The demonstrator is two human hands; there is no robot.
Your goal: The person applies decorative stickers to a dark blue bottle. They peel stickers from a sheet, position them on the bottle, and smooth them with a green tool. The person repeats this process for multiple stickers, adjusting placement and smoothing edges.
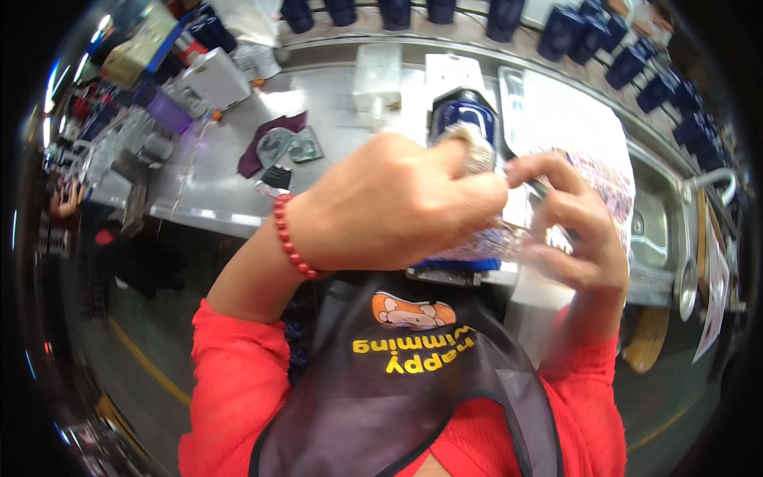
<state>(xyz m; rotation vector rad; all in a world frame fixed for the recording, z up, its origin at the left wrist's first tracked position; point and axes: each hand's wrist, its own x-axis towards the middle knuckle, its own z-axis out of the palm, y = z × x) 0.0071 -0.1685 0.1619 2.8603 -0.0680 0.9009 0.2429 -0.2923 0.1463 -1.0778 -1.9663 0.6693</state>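
Note:
My left hand is closed in front of me, with a wadded beige cloth between its fingers. Under that hand lies a glossy dark-blue housing with a dark rim, part of it hidden by the hand and cloth. A crinkled, speckled film stretches across the housing's near end. My right hand is beside it, fingers curved; its thumb and a fingertip meet at the film's right edge. The index fingertip reaches close to the left hand. Some blur covers the right hand and forearm.
Several dark-blue housings line the back ledge. On the metal table lie a purple cloth and a translucent box. A printed sheet and a sink with a faucet are at the right.

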